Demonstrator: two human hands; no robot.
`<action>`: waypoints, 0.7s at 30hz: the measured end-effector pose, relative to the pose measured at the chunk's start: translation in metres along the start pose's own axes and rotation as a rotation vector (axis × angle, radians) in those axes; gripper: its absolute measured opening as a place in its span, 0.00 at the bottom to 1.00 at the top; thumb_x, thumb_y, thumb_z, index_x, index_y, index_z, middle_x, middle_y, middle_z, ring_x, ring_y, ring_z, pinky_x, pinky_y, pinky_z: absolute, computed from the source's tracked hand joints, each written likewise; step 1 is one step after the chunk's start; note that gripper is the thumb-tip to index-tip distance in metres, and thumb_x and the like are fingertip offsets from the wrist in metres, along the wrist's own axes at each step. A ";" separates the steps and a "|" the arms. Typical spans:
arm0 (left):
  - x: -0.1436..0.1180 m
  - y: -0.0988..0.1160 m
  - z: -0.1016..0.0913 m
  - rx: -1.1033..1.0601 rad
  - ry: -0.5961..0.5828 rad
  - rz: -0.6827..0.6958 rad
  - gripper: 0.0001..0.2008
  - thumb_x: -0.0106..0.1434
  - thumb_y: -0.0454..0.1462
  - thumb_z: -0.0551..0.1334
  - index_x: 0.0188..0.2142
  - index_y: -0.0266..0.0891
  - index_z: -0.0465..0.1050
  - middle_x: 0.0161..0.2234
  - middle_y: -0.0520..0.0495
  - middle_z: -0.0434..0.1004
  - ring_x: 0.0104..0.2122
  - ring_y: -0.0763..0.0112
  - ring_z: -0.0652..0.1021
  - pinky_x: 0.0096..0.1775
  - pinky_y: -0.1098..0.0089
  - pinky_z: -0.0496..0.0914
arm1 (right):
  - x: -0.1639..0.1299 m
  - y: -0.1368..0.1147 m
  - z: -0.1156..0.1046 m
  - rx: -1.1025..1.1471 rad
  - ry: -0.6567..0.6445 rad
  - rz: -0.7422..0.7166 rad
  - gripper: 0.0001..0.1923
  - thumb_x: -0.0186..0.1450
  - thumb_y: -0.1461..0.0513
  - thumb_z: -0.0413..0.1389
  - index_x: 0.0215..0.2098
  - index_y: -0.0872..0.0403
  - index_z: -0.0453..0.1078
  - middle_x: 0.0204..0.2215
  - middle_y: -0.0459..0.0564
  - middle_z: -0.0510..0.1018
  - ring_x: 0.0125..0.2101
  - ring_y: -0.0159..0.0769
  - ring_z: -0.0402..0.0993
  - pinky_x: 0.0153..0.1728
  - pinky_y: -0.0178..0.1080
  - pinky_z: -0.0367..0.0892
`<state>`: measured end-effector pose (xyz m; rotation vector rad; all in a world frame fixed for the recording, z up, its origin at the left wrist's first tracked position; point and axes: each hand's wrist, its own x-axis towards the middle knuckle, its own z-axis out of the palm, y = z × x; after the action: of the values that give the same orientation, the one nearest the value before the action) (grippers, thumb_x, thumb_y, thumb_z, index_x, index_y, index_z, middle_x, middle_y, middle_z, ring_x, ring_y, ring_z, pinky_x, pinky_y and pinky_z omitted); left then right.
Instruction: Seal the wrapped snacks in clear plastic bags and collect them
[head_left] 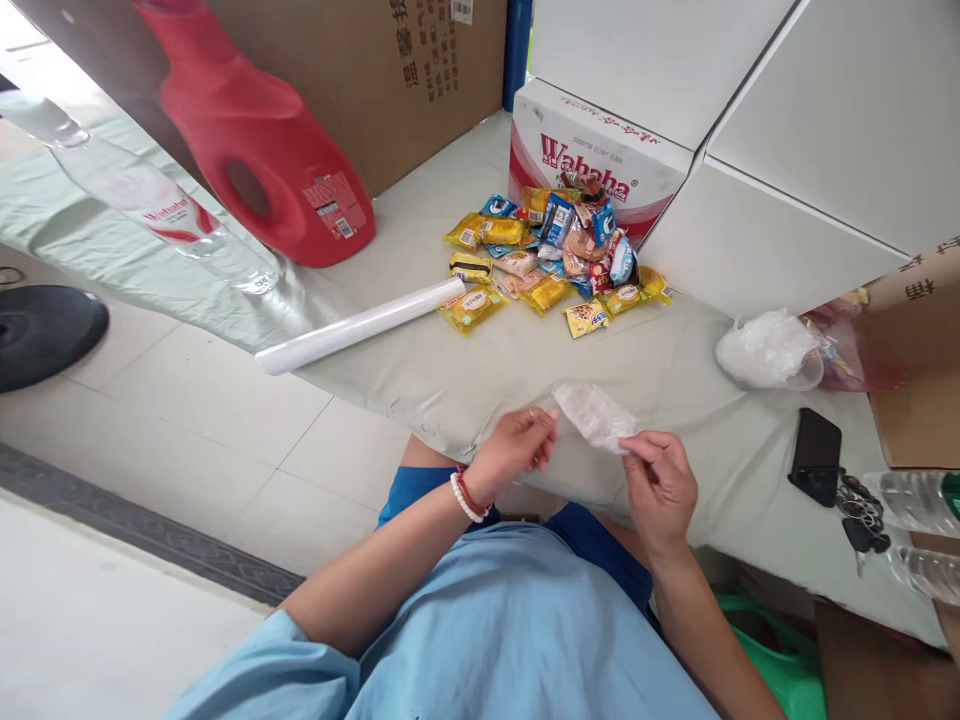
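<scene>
Two hands, head view: left hand [517, 447] and right hand [658, 487] share one small crumpled clear plastic bag [596, 413], held above the near edge of the pale green cloth-covered table [420, 375].
Left fingers: pinched narrow on the bag's left end.
Right fingers: pinched narrow on the bag's lower right corner.
Bag, look: thin, translucent, wrinkled film, limp and slack between the two pinches; whether it holds anything cannot be told.
Bag, position: just in front of the person's body, well apart from the heap of yellow and blue wrapped snack packets [551, 262].
Risk, slip: film appears slick, and such light pinches could lose it, so it may drop to the cloth or the lap.
Risk, tear: pulling the hands apart could likely split the thin film.
Risk, nearby: white rolled plastic tube [360, 326] lies at the table edge and could roll off if the cloth is tugged.
Also present: black phone [816, 455] beside a bunch of keys [861, 510] to the right.
</scene>
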<state>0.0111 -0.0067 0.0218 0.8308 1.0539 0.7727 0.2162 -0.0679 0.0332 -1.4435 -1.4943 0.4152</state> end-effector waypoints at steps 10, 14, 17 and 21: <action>-0.002 -0.013 0.026 -0.023 0.153 -0.013 0.25 0.59 0.59 0.69 0.36 0.40 0.69 0.32 0.49 0.75 0.28 0.72 0.77 0.24 0.75 0.67 | -0.029 0.008 0.007 -0.123 -0.150 -0.252 0.20 0.69 0.68 0.55 0.47 0.38 0.82 0.37 0.51 0.77 0.32 0.39 0.73 0.32 0.43 0.73; -0.003 -0.012 0.032 0.062 0.053 -0.093 0.25 0.61 0.60 0.65 0.32 0.40 0.69 0.28 0.50 0.74 0.24 0.72 0.76 0.22 0.73 0.65 | -0.031 0.011 0.004 -0.169 -0.162 -0.316 0.20 0.69 0.69 0.55 0.47 0.38 0.81 0.37 0.51 0.77 0.34 0.39 0.73 0.34 0.44 0.73; -0.001 -0.012 0.031 -0.026 0.072 -0.050 0.22 0.57 0.54 0.71 0.29 0.39 0.70 0.25 0.53 0.71 0.24 0.74 0.74 0.24 0.74 0.64 | -0.032 0.013 0.001 -0.119 -0.129 -0.246 0.21 0.69 0.70 0.55 0.48 0.40 0.81 0.39 0.51 0.76 0.36 0.38 0.74 0.37 0.43 0.73; 0.002 -0.016 0.021 -0.128 0.082 0.116 0.21 0.57 0.53 0.71 0.29 0.39 0.71 0.27 0.52 0.72 0.28 0.73 0.73 0.29 0.72 0.68 | -0.026 0.027 -0.015 -0.005 -0.134 0.079 0.15 0.69 0.66 0.54 0.41 0.46 0.82 0.45 0.53 0.75 0.45 0.42 0.75 0.42 0.44 0.72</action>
<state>0.0339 -0.0169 0.0125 0.7607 1.0237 0.9689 0.2384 -0.0903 0.0083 -1.5072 -1.5485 0.5659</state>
